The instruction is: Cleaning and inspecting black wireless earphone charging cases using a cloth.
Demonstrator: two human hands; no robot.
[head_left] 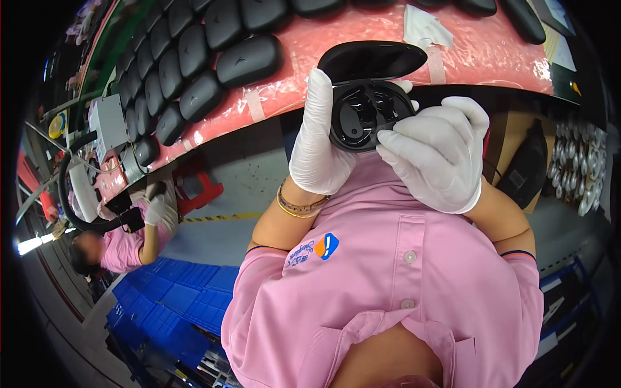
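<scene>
A black earphone charging case (pixel 341 141) with its lid (pixel 372 59) raised is held over the near edge of the bench. Dark, glossy earphones (pixel 381 107) sit in its moulded inside. My left hand (pixel 317 149), in a white glove, grips the case from the left, thumb up along its side and fingertips showing past the far right side. My right hand (pixel 440 152), also gloved in white, has its fingers bent together at the case's near right rim, thumb tip touching it. The underside of the case is hidden.
Rows of closed black cases (pixel 249 61) lie on the pink-wrapped bench (pixel 356 29). A white cloth (pixel 425 27) lies beyond the raised lid. To the right are a cardboard box (pixel 514 139) with a black object and hanging clear pieces (pixel 579 165). Another person (pixel 123 246) works at left.
</scene>
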